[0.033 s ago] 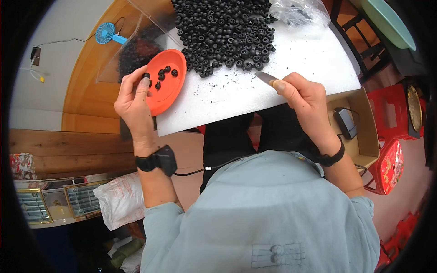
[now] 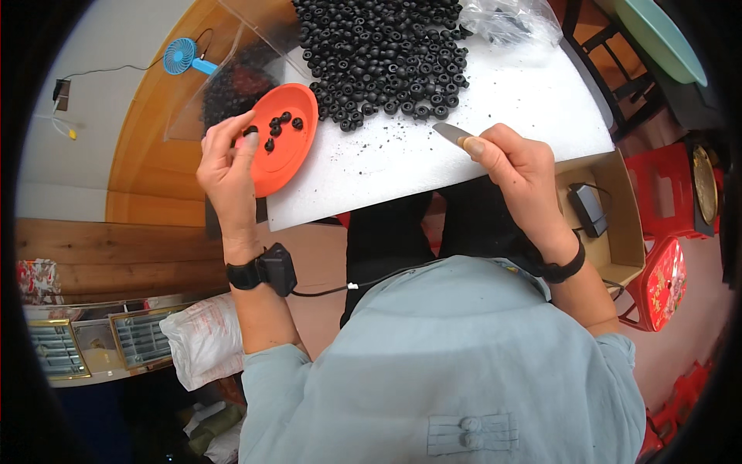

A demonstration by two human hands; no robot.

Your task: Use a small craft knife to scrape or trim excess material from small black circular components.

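Observation:
At the left, my left hand (image 2: 232, 151) is over an orange-red oval plate (image 2: 272, 172). Thumb and forefinger stand apart, and a small round black part (image 2: 250, 131) shows in the gap, seemingly on the plate. Several similar black parts (image 2: 276, 131) lie in the plate; my thumb may hide another. In my right hand (image 2: 514, 166) is a small knife (image 2: 449, 133), gripped between thumb and curled fingers, its blade pointing left above the white board (image 2: 533, 100). A big heap of black ring-like parts (image 2: 379, 58) covers the board's far middle.
Black crumbs are scattered before the heap. A clear plastic bag (image 2: 514, 23) lies at the board's far right. Beside my right forearm stands a cardboard box (image 2: 618, 232) holding a black adapter (image 2: 587, 209). A blue fan (image 2: 180, 56) and a transparent bin (image 2: 185, 116) are at the left.
My left thumb and forefinger have shifted slightly right and parted from the black part that was between their tips. The right hand and knife stay put.

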